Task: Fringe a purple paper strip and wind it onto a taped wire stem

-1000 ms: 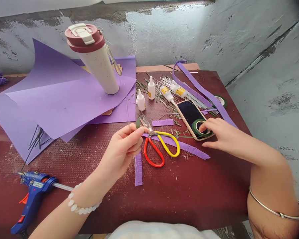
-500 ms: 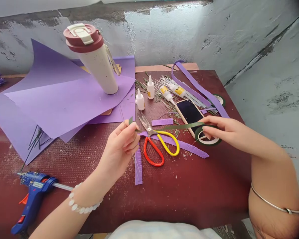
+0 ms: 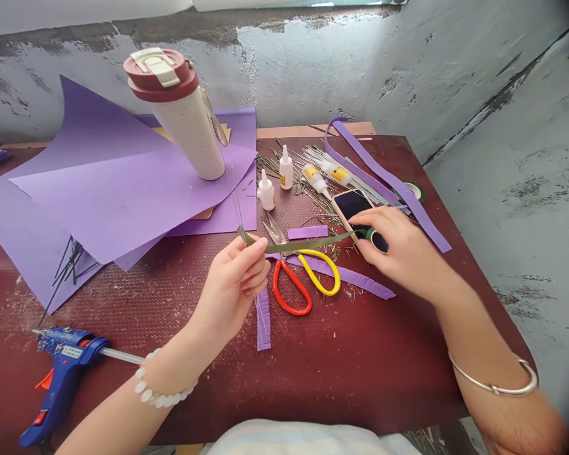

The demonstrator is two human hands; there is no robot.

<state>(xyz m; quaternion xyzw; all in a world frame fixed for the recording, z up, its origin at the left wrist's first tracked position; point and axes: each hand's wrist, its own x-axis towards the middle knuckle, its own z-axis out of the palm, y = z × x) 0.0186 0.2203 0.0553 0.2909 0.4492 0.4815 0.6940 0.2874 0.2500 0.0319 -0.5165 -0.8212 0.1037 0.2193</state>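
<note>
My left hand (image 3: 234, 284) pinches a thin wire stem (image 3: 241, 222) together with the free end of a green floral tape strip (image 3: 308, 243). That strip runs rightward to a green tape roll (image 3: 375, 239), which my right hand (image 3: 401, 249) grips just over the near end of a dark phone (image 3: 351, 205). Below the stretched tape lie scissors with one red and one yellow handle (image 3: 303, 281). A fringed purple paper strip (image 3: 263, 319) hangs under my left hand.
Large purple paper sheets (image 3: 109, 196) lie at left with a white tumbler with a maroon lid (image 3: 183, 110) on them. Small glue bottles (image 3: 287, 169), long purple strips (image 3: 384, 180), a second tape roll (image 3: 415, 189) and wires sit at the back. A blue glue gun (image 3: 59, 370) lies front left.
My right hand lifted the tape roll off the phone, pulled out a length of green tape, then moved back toward the phone. My left hand kept its pinch, rising slightly.
</note>
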